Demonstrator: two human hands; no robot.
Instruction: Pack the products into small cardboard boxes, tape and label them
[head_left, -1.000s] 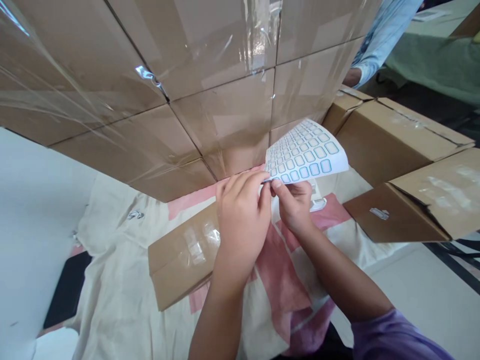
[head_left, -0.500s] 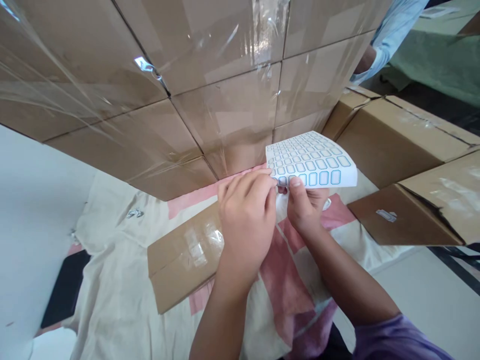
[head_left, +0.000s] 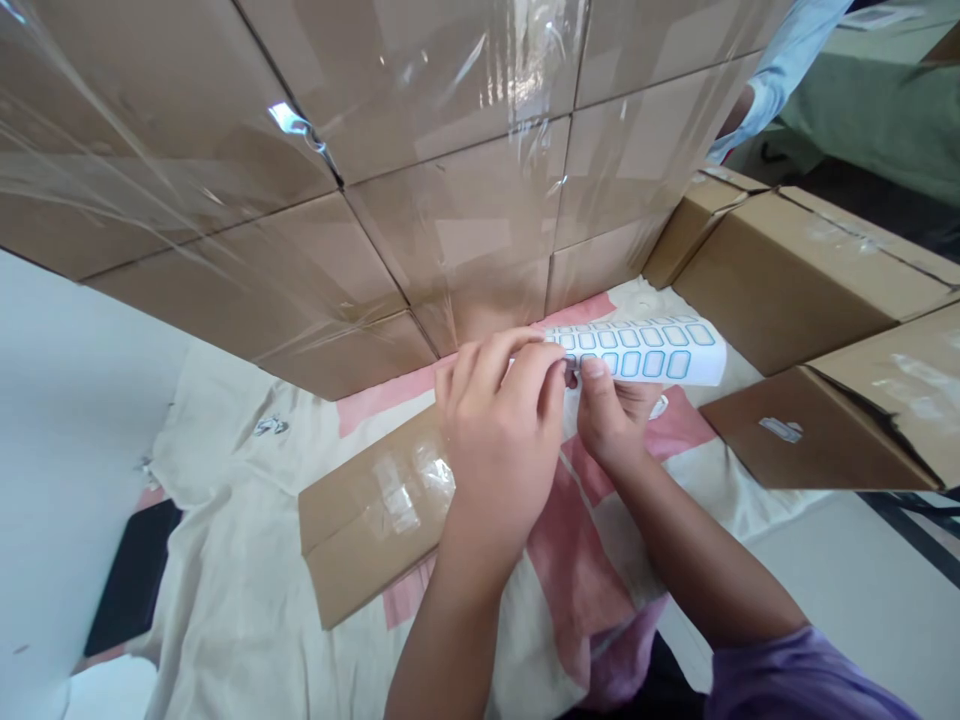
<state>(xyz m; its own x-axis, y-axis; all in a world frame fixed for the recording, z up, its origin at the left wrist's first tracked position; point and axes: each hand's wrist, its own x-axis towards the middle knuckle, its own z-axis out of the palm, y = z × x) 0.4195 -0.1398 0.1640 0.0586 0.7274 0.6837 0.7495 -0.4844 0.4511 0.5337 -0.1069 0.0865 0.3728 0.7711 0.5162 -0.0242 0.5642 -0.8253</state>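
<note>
A white sheet of blue-bordered labels (head_left: 651,350) is held low in front of a wall of stacked cardboard boxes (head_left: 420,150) wrapped in clear film. My left hand (head_left: 501,440) pinches the sheet's near left edge with its fingertips. My right hand (head_left: 611,415) grips the same edge from below, thumb on top, right beside the left fingertips. A small flat cardboard box (head_left: 371,510) with clear tape lies under my left wrist on a cream and pink cloth (head_left: 247,560).
Brown cartons (head_left: 795,270) stand at the right, one with an open flap (head_left: 817,430). Another person's light blue sleeve (head_left: 780,70) shows at the top right near a green cloth (head_left: 877,110). White floor lies to the left and lower right.
The label sheet has tipped down from a raised, fanned position to nearly flat and edge-on. Both hands kept their pinch on its edge and shifted slightly right.
</note>
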